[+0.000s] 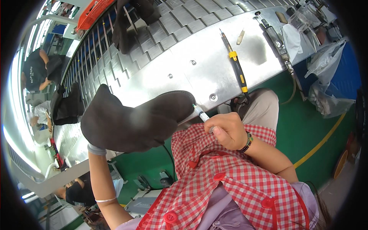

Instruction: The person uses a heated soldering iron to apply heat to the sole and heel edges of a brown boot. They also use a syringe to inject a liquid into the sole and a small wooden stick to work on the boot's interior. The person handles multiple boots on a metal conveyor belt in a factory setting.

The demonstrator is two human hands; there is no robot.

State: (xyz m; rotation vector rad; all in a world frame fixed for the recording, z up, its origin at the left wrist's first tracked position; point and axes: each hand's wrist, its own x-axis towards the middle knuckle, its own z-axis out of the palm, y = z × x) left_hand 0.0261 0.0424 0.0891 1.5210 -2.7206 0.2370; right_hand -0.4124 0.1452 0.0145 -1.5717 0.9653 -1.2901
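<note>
Over the near edge of a bare metal worktop, a dark brown boot hides the left hand, with only a gray cuff and the forearm showing below; how far its fingers are closed cannot be told. The right hand, curled into a fist, grips a slim syringe, its green tip at the boot's rounded right end; whether it touches is too small to tell. Toward the worktop's right end, a yellow-and-black tool reaches the near edge beside a small pale piece, with a metal tool and its hose farther right. A clear plastic bag hangs off the right end, near a blurred cluster of gear. Along the far edge runs a slatted conveyor bearing more dark boots, cropped by the frame, and an orange basket, also cut off, stands beyond. The held boot blocks part of the near edge. At left, a co-worker in a dark shirt appears small and warped near the rim.
</note>
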